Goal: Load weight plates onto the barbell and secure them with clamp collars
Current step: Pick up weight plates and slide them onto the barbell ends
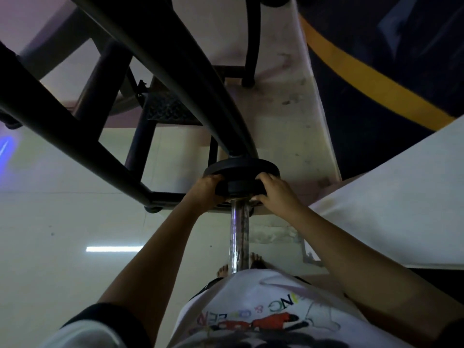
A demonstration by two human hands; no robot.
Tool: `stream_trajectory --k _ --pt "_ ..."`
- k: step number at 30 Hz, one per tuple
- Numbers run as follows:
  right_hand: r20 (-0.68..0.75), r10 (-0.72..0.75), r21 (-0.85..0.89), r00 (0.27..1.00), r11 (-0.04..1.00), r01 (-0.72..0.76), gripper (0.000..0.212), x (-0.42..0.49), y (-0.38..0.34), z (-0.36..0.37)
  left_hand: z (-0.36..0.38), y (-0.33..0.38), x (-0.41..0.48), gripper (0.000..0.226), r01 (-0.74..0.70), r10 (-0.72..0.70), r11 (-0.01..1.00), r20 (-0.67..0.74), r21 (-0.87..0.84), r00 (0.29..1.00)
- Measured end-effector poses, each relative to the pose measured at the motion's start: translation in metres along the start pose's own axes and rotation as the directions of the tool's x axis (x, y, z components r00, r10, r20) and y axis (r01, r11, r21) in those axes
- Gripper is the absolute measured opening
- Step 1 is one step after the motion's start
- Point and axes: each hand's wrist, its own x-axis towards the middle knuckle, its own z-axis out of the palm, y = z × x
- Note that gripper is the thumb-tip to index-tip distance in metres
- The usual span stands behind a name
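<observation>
A chrome barbell sleeve (239,237) runs from my waist straight away from me. On it sits a large black weight plate (241,165) against the rack, and in front of that a smaller black plate (238,187). My left hand (206,190) grips the smaller plate's left edge and my right hand (277,193) grips its right edge, fingers curled over the rim. No clamp collar is in view.
A black steel rack frame (105,136) with thick slanted tubes stands ahead and to the left. A white padded surface (391,197) lies to the right, a dark panel with a yellow stripe (371,81) beyond it. Pale tiled floor (62,222) and my bare feet (223,270) are below.
</observation>
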Motion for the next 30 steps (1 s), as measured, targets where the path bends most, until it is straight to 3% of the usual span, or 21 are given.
stream_trajectory --k 13,19,25,30 --pt "-0.02 0.169 0.164 0.985 0.973 -0.164 0.043 -0.057 -0.022 0.022 0.014 -0.008 -0.045 0.035 -0.111 0.12 0.986 0.064 -0.126 0.991" --pt "-0.06 0.226 0.164 0.972 0.963 -0.213 0.04 -0.103 -0.039 0.04 0.031 -0.012 -0.08 0.028 -0.186 0.195 0.976 0.073 -0.113 0.978" --pt "-0.079 0.246 0.169 0.966 0.958 -0.23 0.037 -0.158 -0.056 0.058 0.054 -0.011 -0.127 0.036 -0.203 0.21 0.975 0.07 -0.096 0.975" --pt "-0.092 0.265 0.175 0.96 0.953 -0.247 0.033 -0.215 -0.075 0.077 0.075 -0.006 -0.188 0.035 -0.2 0.217 0.963 0.076 -0.181 0.973"
